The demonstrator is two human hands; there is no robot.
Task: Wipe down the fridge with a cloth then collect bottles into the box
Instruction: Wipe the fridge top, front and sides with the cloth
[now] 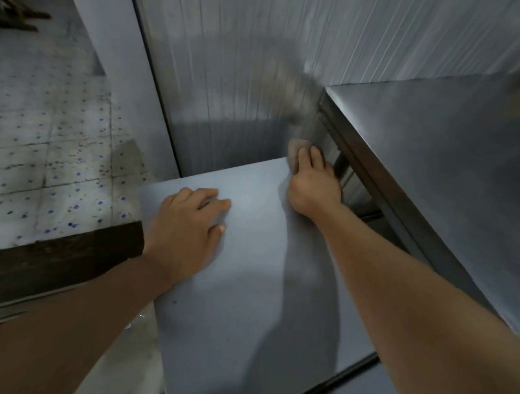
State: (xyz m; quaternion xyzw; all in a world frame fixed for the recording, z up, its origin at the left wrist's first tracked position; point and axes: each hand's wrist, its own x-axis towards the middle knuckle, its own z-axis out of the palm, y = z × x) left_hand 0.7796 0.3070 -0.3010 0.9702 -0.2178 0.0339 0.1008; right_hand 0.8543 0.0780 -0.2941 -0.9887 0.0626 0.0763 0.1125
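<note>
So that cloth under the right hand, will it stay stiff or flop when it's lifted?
Probably floppy: the cloth looks bunched and soft under the right hand, though it is blurred. Likely light, since little of it shows past the fingers. It should slide easily over the smooth fridge top.

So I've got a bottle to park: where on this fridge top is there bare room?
The fridge top is bare between the left hand and right forearm, and toward its near edge. The far right corner is crowded: the right hand presses the cloth there.
</note>
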